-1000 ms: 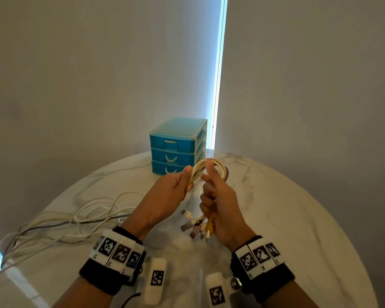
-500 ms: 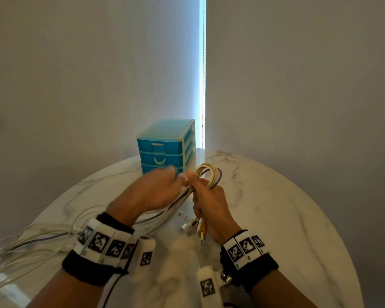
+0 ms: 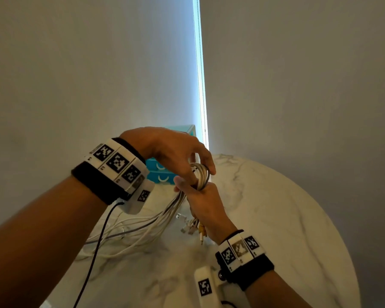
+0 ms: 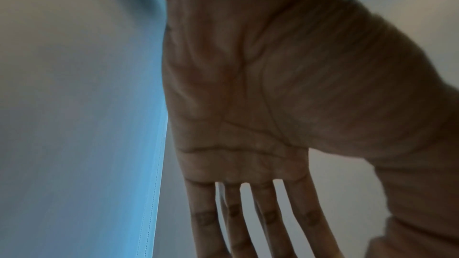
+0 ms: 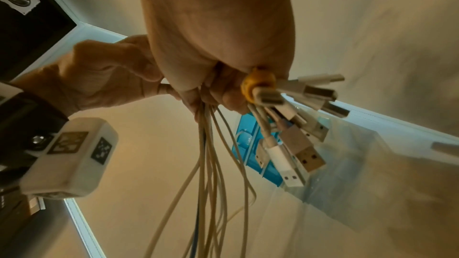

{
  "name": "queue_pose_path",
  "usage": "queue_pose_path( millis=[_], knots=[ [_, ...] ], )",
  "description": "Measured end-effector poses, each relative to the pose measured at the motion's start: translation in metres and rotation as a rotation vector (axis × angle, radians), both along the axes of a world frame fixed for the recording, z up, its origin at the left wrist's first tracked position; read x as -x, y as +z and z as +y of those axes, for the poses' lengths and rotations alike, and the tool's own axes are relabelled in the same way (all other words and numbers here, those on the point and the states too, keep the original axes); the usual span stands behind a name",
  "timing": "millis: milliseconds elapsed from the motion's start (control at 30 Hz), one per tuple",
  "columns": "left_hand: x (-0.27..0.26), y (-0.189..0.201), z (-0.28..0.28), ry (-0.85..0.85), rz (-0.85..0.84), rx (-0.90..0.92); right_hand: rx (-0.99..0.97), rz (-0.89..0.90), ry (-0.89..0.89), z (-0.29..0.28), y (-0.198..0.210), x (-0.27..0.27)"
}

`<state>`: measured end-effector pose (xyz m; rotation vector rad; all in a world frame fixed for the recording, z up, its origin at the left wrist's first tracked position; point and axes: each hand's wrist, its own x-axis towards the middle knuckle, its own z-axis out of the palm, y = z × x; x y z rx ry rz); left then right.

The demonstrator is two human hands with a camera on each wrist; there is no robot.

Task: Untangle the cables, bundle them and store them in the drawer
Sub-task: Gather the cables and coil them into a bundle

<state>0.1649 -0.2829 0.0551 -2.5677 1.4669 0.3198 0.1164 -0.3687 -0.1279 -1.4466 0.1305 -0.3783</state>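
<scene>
My right hand (image 3: 206, 203) grips a coil of white cables (image 3: 202, 174) upright above the table. Several plugs (image 3: 193, 227) hang below the fist; the right wrist view shows USB plugs (image 5: 293, 125) and a yellow plug (image 5: 258, 83). My left hand (image 3: 176, 152) reaches over the coil's top, fingers curved down on the strands. In the right wrist view the left hand (image 5: 99, 74) pinches a strand beside the fist. The left wrist view shows only the palm (image 4: 248, 105) and long fingers. Loose strands (image 3: 131, 232) trail left across the table. The blue drawer unit (image 3: 162, 176) is mostly hidden behind my left hand.
The round marble table (image 3: 276, 218) ends to the right and front. Grey blinds stand behind it, with a bright gap (image 3: 200, 85) between them. A black wire (image 3: 93, 252) hangs from the left wrist camera. The visible drawers look shut.
My left hand has risen from the coil's left side and swung over its top, drawing the strands up. The view has tilted, and the drawer unit is now mostly covered.
</scene>
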Motion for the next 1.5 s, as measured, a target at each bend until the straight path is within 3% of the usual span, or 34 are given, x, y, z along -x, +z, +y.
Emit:
queue_pose_path(
  millis=[67,267,467,700,933,1067,1267,1500],
  knots=[
    [0.0,0.0,0.002,-0.006,-0.025,0.028,0.001,-0.006,0.008,-0.001,0.001,0.001],
    [0.004,-0.016,0.001,-0.104,-0.335,0.244,0.015,-0.06,-0.003,0.004,0.006,0.004],
    [0.019,-0.014,-0.012,-0.234,-0.54,0.176,0.003,-0.005,-0.029,0.005,0.001,0.001],
    [0.031,-0.024,-0.019,-0.314,-0.605,0.082,0.104,0.166,0.146,0.003,0.003,0.005],
    [0.028,-0.028,-0.009,-0.342,-0.573,0.199,0.222,0.11,0.322,0.001,0.007,0.012],
    [0.026,-0.012,-0.004,-0.409,-0.629,0.41,0.144,-0.024,0.226,0.017,-0.005,0.005],
    [0.033,-0.019,-0.006,-0.528,-0.644,0.4,0.148,-0.139,0.179,0.023,-0.007,0.008],
    [0.033,-0.03,-0.016,-0.651,-0.666,0.475,0.19,-0.027,0.127,0.025,-0.005,0.007]
  ],
)
